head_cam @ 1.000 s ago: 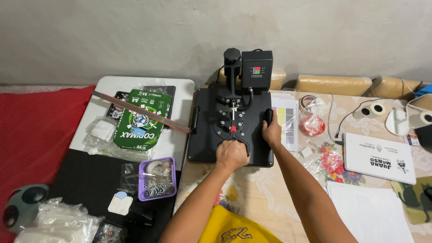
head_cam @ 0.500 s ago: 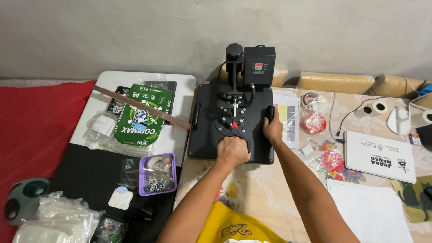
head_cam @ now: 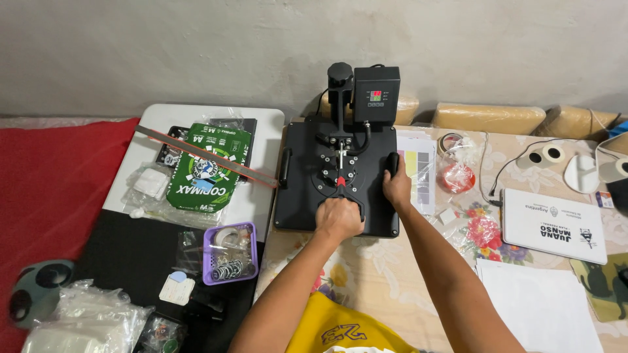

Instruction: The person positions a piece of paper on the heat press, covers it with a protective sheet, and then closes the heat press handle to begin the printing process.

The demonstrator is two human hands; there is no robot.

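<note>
A black heat press [head_cam: 307, 189] with a control box [head_cam: 375, 97] at its back sits on the flowered tablecloth. Its top plate lies flat and shut. My left hand [head_cam: 339, 218] is clenched around the press's lever handle at the near edge of the plate. My right hand [head_cam: 396, 186] grips the black side handle on the plate's right edge. Both forearms reach forward over a yellow garment [head_cam: 343, 330] at the bottom of the view.
Left of the press stand a green paper pack [head_cam: 208, 170], a long ruler [head_cam: 204, 157], a purple tub of small parts [head_cam: 230, 253] and plastic bags [head_cam: 85, 320]. Right lie colour-strip paper [head_cam: 422, 171], a tape roll [head_cam: 456, 178], a white booklet [head_cam: 553, 225] and blank sheets [head_cam: 543, 307].
The view has shifted slightly. Both hands stay on the press handles in the same grips; the plate has not visibly moved.
</note>
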